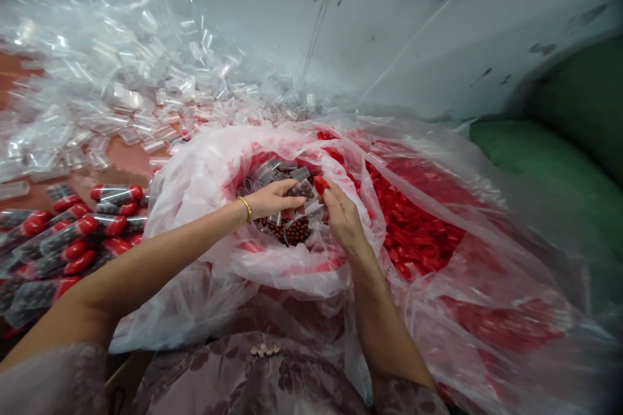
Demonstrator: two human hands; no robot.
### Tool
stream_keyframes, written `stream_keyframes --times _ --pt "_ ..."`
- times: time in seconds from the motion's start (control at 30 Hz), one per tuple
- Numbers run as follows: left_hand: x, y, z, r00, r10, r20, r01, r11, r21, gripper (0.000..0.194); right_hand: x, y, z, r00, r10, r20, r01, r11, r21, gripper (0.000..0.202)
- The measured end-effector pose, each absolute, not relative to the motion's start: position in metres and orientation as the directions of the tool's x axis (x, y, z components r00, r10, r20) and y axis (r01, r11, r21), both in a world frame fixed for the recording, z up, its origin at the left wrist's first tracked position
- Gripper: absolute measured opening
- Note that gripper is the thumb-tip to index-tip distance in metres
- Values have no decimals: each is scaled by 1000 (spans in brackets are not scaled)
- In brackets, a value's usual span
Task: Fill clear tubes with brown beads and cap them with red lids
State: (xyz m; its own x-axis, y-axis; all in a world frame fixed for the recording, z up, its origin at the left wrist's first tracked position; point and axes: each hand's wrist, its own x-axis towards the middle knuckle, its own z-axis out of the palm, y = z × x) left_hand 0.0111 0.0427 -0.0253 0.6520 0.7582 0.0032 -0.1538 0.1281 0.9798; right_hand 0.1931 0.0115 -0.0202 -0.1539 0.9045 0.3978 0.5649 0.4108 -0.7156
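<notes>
Left hand: the left hand (273,198) lay curled over a clear plastic tube of dark brown beads (302,190) inside the white plastic bag (204,175).
Right hand: the right hand (343,217) pinched a small red plastic cap (320,184) just beside that tube.
Bag's right: heaped loose red caps (413,233).
Bag's left: capped filled tubes (82,230); beyond, empty clear tubes (111,97).

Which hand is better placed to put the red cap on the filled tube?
Right, probably. The right hand already pinches a red cap at its fingertips, beside the clear tube that the left hand grips over the beads.
</notes>
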Motion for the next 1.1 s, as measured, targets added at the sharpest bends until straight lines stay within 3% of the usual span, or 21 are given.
stream_keyframes --times 0.07,0.27,0.57,0.63,0.73,0.87,0.97,1.1 --pt "11 42 -27 634 773 17 -144 97 985 37 192 11 -20 -189 878 440 580 462 -671 39" --pt "10 40 -27 627 779 20 -63 26 998 29 196 10 -19 -225 898 377 585 434 -685 42" --pt "12 35 -20 574 819 -9 40 -16 999 24 194 4 -23 -395 786 475 789 555 -262 46" --pt "12 35 -20 576 818 -10 48 -21 999 27 194 2 -21 -405 779 478 794 559 -238 47" --pt "14 35 -19 623 782 -10 51 -27 998 30 196 2 -14 -383 771 509 720 594 -357 41" --pt "17 35 -20 713 701 3 117 -123 986 27 189 12 -8 -89 846 525 597 467 -652 42" --pt "16 35 -20 704 710 18 192 -216 957 22 174 25 -10 66 937 343 348 300 -888 58" --pt "16 35 -18 722 689 57 282 -369 886 22 155 36 -14 -113 991 74 96 85 -992 80"
